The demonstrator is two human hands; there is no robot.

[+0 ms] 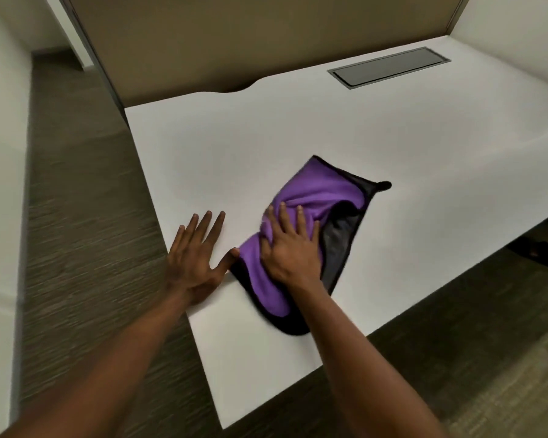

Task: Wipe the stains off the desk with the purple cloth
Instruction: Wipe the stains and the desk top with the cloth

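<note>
No stains can be made out on the white desk [298,128]; its surface reads as plain and evenly lit. The whole picture is slightly blurred, most of all along the carpet [86,191] at the left and around the edges of the purple cloth [314,194]. The desk's right end runs out of the picture, and a dark object [538,252] under that end is too dim and cut off to identify.

The purple cloth lies rumpled on the near part of the desk, its black trim and a grey underside folded up on the right. The right hand [290,248] presses down on it, fingers spread and slightly bent, bunching the fabric beneath them; part of the cloth is hidden under the palm. The left hand [196,251] rests flat on the bare desk just left of the cloth, its 4 fingers straight and close together, the thumb reaching out to touch the cloth's edge.

A dark grey rectangular cable hatch [389,67] sits flush in the far right of the desk. A tan partition panel [234,36] stands behind the desk's far edge. Brown striped carpet covers the floor left of and in front of the desk.
</note>
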